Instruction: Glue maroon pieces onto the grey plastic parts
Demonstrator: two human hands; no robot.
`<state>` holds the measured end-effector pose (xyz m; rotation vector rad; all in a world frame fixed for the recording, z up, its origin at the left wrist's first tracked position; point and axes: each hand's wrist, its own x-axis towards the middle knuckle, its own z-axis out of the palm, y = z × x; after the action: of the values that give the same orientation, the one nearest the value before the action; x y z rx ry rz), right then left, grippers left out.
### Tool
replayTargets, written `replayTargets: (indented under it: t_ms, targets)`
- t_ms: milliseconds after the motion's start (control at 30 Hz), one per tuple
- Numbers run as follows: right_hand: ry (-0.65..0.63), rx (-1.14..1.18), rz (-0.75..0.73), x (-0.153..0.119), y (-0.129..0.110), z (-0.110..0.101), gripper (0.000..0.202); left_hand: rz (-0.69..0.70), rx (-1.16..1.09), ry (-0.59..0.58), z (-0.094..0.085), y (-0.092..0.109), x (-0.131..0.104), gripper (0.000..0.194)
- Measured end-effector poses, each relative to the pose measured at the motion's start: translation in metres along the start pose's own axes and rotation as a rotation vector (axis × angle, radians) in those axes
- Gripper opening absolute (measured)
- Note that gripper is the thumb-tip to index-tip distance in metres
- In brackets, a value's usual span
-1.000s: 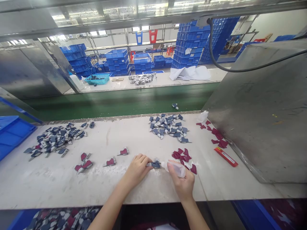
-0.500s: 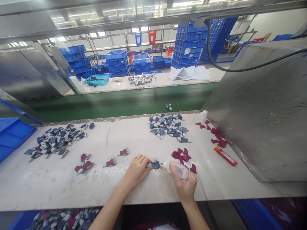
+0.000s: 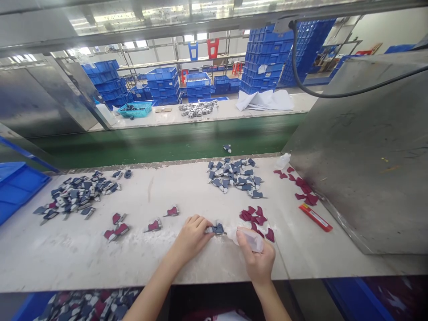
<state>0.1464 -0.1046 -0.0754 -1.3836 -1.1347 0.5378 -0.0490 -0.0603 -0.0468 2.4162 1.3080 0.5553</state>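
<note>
My left hand [image 3: 194, 236] pinches the end of a dark blue and grey part [image 3: 218, 228] lying on the pale tabletop. Wrapped in my right hand [image 3: 262, 263] is a translucent squeeze bottle [image 3: 251, 240], its tip pointing left, close to the part. Maroon pieces [image 3: 253, 215] lie just beyond the bottle. Left of my left hand are several parts with maroon faces, among them one [image 3: 172, 211] near the middle. A pile of blue and grey parts [image 3: 236, 176] sits farther back, and another pile [image 3: 78, 194] is at the left.
A green conveyor belt [image 3: 167, 145] runs behind the tabletop [image 3: 140, 263], carrying one blue part [image 3: 227, 148]. On the right are a slanted metal panel [image 3: 364, 156], a red packet [image 3: 315, 218] and more maroon pieces [image 3: 306, 191]. A blue crate [image 3: 20, 187] stands at the left.
The blue part on the belt has moved left. The bottle's tip has shifted slightly down beside the held part. My left hand has hardly moved.
</note>
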Motion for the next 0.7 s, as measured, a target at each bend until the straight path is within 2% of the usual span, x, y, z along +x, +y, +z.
replayTargets:
  t_ms: [167, 700]
  targets:
    - [-0.004, 0.037, 0.065, -0.0023, -0.0008, 0.0078, 0.031, 0.008, -0.022, 0.018, 0.0005, -0.0003, -0.0004, 0.014]
    - [-0.071, 0.004, -0.014, 0.0057, -0.0094, 0.0087, 0.03, 0.033, -0.026, 0.022, 0.0012, 0.0004, -0.0001, 0.012]
